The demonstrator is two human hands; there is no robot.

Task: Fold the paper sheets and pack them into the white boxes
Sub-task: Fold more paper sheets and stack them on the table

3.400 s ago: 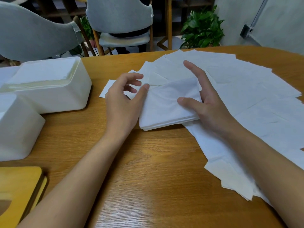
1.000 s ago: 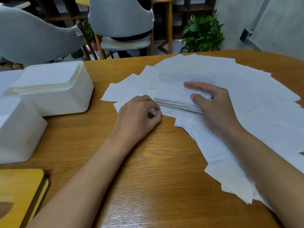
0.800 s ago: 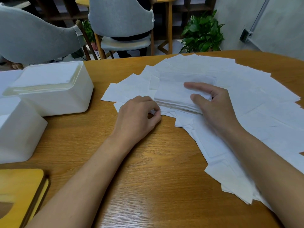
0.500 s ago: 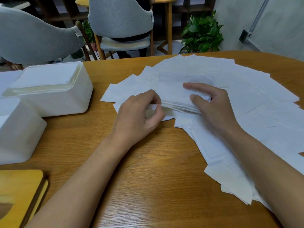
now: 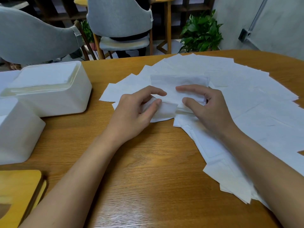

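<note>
A stack of folded white paper sheets (image 5: 179, 83) lies mid-table on a wide fan of loose flat sheets (image 5: 256, 102). My left hand (image 5: 136, 112) pinches the near left corner of one sheet (image 5: 166, 111) between thumb and fingers and lifts it over toward the stack. My right hand (image 5: 207, 109) grips the stack's near right edge, fingers curled on top and thumb at the front. Two white boxes stand at the left: a far one (image 5: 54, 102) holding paper and a near one (image 5: 18, 137).
A yellow wooden lid (image 5: 18, 193) lies at the near left corner of the wooden table (image 5: 148, 178). Two grey chairs (image 5: 120, 18) and a green plant (image 5: 202, 32) stand beyond the far edge. Loose sheets reach the right edge.
The folded stack has moved further back on the loose sheets. My left hand went from lying curled on the table to pinching and raising a sheet corner. My right hand stays on the stack.
</note>
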